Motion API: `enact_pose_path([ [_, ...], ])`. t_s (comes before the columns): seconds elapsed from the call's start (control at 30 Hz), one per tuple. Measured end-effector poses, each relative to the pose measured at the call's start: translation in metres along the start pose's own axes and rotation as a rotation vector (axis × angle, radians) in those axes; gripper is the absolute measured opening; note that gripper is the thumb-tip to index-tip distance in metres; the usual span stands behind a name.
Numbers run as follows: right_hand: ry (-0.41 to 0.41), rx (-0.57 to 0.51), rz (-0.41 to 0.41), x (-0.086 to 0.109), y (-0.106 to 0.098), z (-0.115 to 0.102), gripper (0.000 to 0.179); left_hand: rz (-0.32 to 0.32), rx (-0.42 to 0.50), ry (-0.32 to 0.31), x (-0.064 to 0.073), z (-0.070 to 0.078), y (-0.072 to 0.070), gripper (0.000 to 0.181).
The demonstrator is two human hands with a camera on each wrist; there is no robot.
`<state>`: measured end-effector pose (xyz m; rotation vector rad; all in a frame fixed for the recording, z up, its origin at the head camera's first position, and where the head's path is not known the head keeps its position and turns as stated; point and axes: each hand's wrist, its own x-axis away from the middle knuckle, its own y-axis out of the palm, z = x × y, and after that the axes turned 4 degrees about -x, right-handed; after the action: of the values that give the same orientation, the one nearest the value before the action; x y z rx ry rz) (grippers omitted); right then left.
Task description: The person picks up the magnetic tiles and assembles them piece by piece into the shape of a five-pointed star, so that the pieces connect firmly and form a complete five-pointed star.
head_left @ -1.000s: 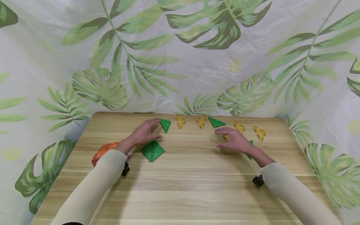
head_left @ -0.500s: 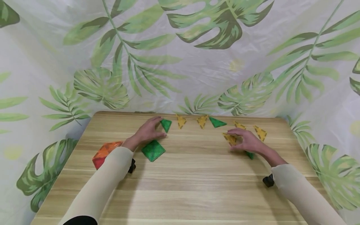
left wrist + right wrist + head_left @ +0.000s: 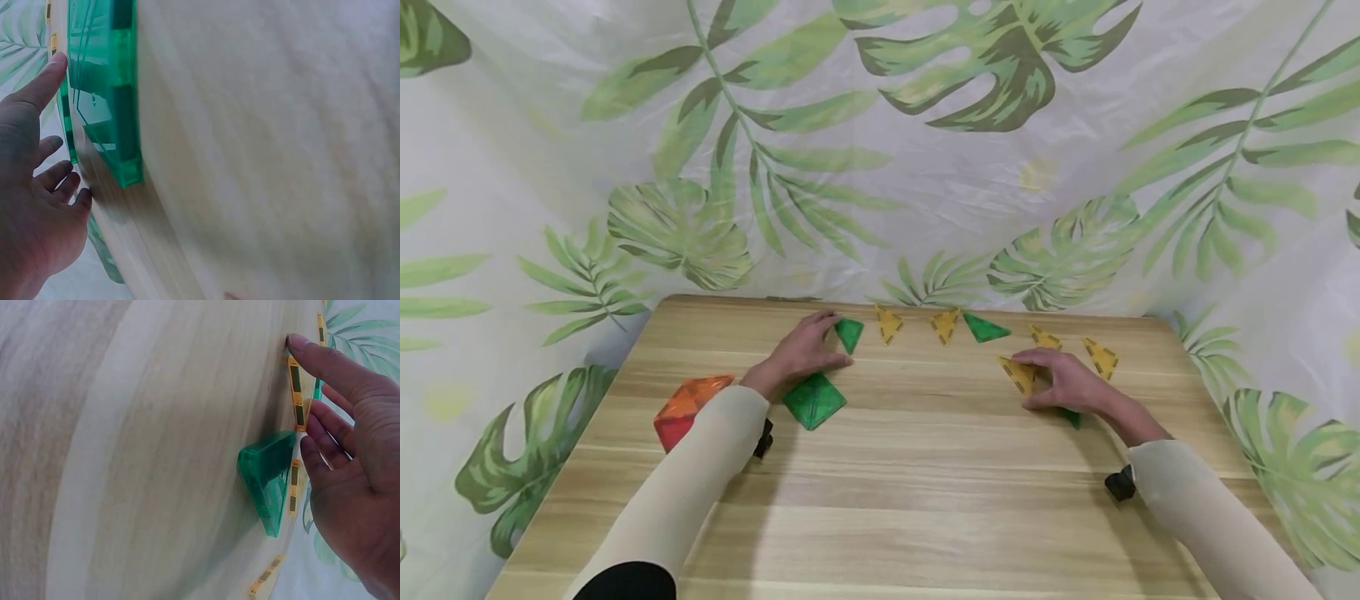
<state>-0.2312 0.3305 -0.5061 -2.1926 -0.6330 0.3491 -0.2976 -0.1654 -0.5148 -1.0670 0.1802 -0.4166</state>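
"What is the right hand (image 3: 1066, 382) doing?"

"It's pinching one yellow triangle (image 3: 1015, 372) between its thumb and curled fingers."

"And the left hand (image 3: 802, 348)?"

"Its thumb and fingers are standing apart, bracketing one green triangle (image 3: 850, 335) just off the fingertips. Whether they're touching it, I can't tell."

"How many yellow ones are you counting?"

"Five. Besides the pinched one, two middle yellow triangles (image 3: 889, 324) are lying between the hands, farther out, and two outer yellow triangles (image 3: 1102, 358) are lying just beyond the right hand."

"Green?"

"Three triangles: the left hand's, a second green triangle (image 3: 987, 327) lying beyond and left of the right fingertips, and a third green triangle (image 3: 1070, 417) showing partly beneath the right hand. One green square (image 3: 814, 403) is lying just on the left hand's near side."

"Anything else?"

"One orange-red piece (image 3: 685, 407) is sitting left of the left wrist, partly behind the sleeve (image 3: 688, 492)."
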Motion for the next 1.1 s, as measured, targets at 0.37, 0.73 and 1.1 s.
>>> enact_pose_path([
  [0.37,-0.012,0.052,-0.018,0.002,-0.002,0.002,0.070,-0.027,0.010,-0.044,-0.008,0.013,0.000,0.088],
  [0.73,-0.033,0.055,0.034,0.002,0.004,0.000,0.066,0.001,-0.008,-0.006,-0.008,0.014,-0.005,0.079],
  [1.1,0.004,0.025,0.011,0.001,0.008,-0.004,0.069,0.029,-0.068,0.057,-0.012,0.014,-0.004,0.059],
])
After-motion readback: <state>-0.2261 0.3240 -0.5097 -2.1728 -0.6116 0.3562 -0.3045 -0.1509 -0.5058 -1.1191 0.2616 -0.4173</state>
